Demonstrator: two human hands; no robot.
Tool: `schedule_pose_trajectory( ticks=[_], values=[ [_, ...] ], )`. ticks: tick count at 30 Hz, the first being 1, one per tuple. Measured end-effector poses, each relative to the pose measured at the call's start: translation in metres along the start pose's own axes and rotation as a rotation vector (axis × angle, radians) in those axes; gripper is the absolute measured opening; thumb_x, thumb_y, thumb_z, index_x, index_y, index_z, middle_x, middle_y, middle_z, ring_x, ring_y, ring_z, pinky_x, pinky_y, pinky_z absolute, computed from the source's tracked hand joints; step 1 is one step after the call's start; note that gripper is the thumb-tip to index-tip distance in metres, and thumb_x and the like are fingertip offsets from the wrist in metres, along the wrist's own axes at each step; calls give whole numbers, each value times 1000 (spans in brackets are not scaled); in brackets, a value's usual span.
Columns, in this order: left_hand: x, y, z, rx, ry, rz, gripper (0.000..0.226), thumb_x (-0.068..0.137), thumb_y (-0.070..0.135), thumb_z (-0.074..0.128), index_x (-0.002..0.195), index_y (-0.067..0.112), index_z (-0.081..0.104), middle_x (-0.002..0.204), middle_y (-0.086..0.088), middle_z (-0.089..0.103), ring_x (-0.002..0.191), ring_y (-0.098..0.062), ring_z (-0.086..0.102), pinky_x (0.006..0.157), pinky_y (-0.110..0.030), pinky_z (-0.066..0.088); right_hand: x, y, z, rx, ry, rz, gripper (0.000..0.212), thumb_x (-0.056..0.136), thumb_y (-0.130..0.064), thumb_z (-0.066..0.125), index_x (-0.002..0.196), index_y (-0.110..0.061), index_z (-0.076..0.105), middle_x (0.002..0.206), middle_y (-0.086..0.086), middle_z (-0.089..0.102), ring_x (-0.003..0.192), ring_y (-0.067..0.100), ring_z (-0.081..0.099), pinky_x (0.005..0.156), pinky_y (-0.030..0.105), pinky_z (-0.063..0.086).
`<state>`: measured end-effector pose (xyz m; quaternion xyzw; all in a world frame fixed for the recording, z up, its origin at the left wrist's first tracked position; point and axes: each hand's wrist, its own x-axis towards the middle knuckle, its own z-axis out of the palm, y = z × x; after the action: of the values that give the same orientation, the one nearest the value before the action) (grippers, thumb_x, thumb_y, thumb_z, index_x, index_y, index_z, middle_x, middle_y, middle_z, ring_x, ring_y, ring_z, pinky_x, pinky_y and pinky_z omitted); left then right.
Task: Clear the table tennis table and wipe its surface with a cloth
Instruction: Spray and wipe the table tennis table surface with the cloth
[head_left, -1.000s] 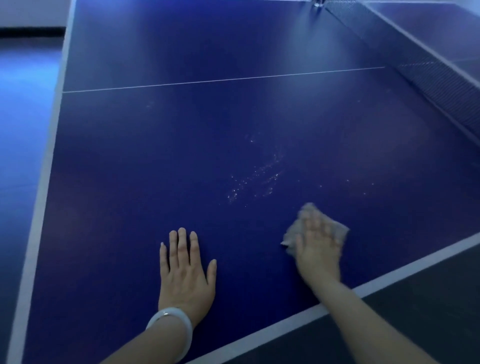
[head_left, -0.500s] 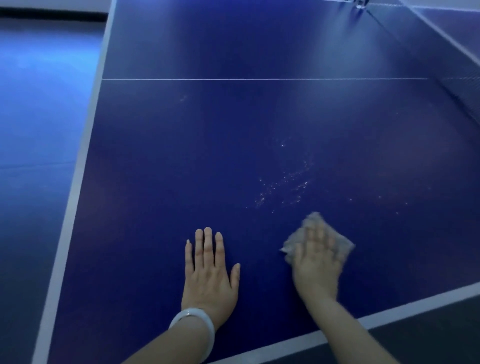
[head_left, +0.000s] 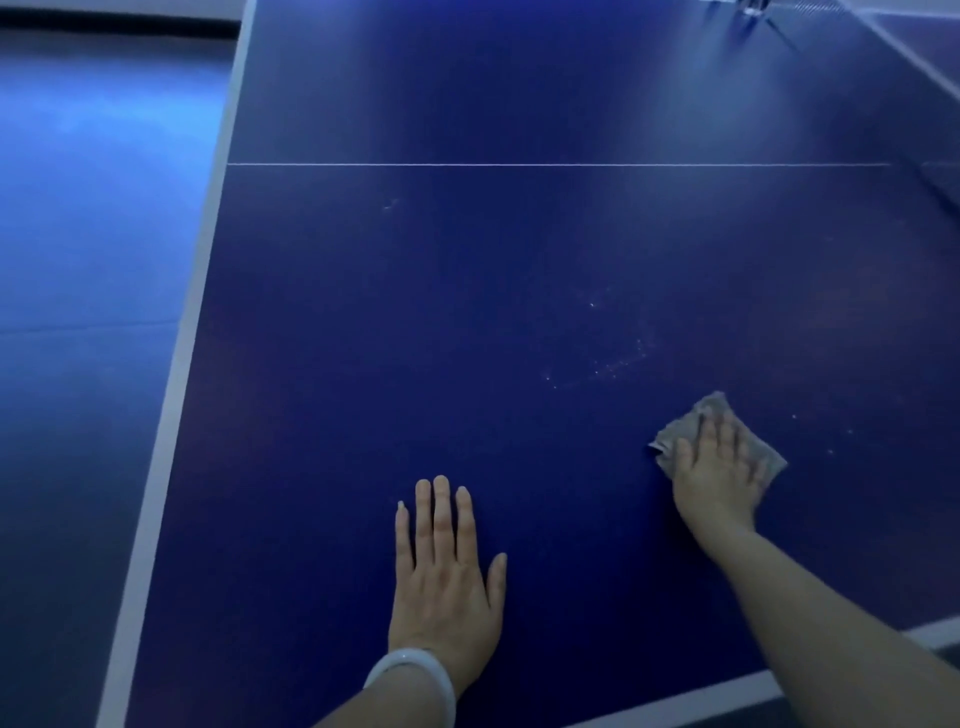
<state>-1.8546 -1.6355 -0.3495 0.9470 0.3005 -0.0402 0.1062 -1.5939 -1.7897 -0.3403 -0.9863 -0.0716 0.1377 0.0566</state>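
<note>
The blue table tennis table (head_left: 415, 312) fills the view, its surface bare apart from pale specks (head_left: 602, 366) near the middle right. My right hand (head_left: 719, 475) lies flat with straight fingers on a small grey cloth (head_left: 675, 434), pressing it onto the surface just below the specks. My left hand (head_left: 444, 566) rests flat on the table with its fingers spread forward, a white bangle on the wrist, well left of the cloth.
A white centre line (head_left: 519, 164) crosses the table. The white edge stripe (head_left: 176, 364) runs down the left side, with blue floor (head_left: 88, 260) beyond it. The net (head_left: 935, 182) and its post (head_left: 748, 8) stand at the upper right.
The view has swung left, so the table edge and floor show more. My right hand has slid the cloth a little to the right, away from my left hand. The left hand stays flat.
</note>
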Motion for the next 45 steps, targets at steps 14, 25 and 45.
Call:
schedule_pose_trajectory(
  ticks=[14,25,45],
  values=[
    [-2,-1,4,28,-3,-7,73,99,53,15,148,3,31,158,-18,23,149,-33,16,115,-54,19,-14,12,9,-86,61,-248,60,100,-46,4,156,-28,-1,164,-5,-7,150,16,-10,121,47,-7],
    [-2,3,2,114,-45,-69,78,92,60,3,155,14,0,163,-8,-6,149,-21,-16,120,-45,-6,-73,39,30,-163,29,-946,60,101,-46,18,156,-24,11,164,-4,3,151,15,1,118,50,9],
    [42,205,42,-21,108,-375,71,96,51,7,155,12,-3,162,-15,-9,149,-28,-13,121,-47,-9,4,263,-26,-149,97,-215,60,96,-44,-15,153,-24,-12,161,-4,-18,149,13,-15,120,50,0]
  ],
)
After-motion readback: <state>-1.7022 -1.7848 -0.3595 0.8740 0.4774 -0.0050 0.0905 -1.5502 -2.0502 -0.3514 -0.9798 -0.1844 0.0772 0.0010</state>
